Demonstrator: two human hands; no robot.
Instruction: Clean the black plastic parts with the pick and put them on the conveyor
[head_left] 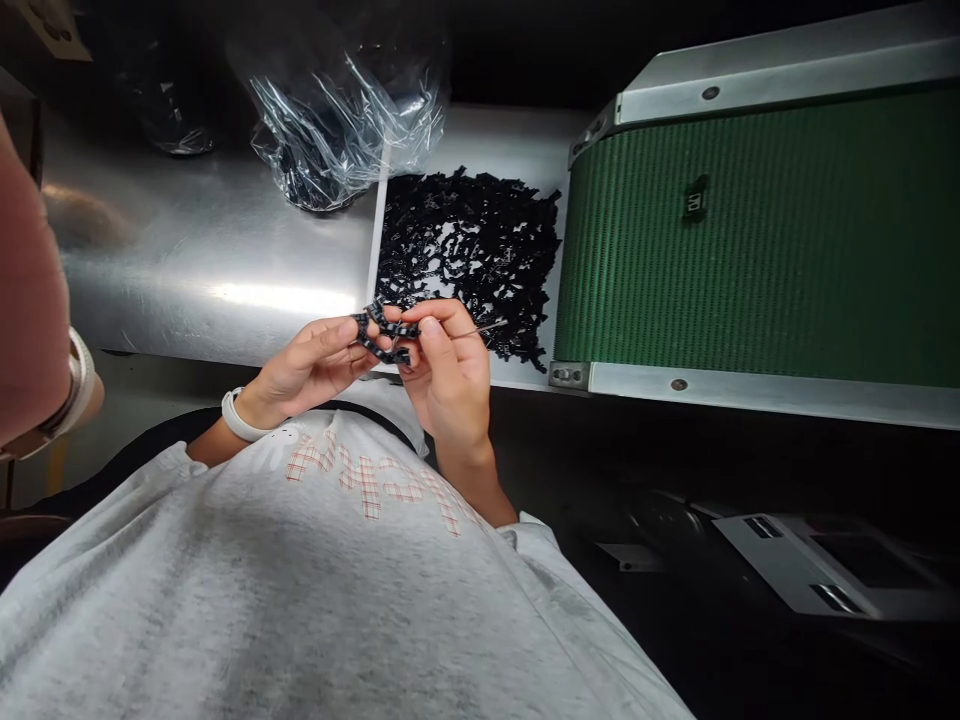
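Note:
My left hand (304,370) pinches a curved, segmented black plastic part (371,345) between thumb and fingers, in front of my chest. My right hand (456,375) is closed at the part's right end. A thin metal pick (486,328) sticks out to the right from between its thumb and index finger. Both hands meet at the black part, whose lower side is partly covered by fingers. Just beyond them, many similar small black parts (517,230) lie spread in a loose pile on a pale surface.
Right of the pile runs a green conveyor belt (787,250) with metal side rails, carrying one small black part (696,200). Clear plastic bags (345,130) stand at the back on the metal table (187,240). Another person's arm (30,290) reaches in at left. A grey-white device (832,565) sits lower right.

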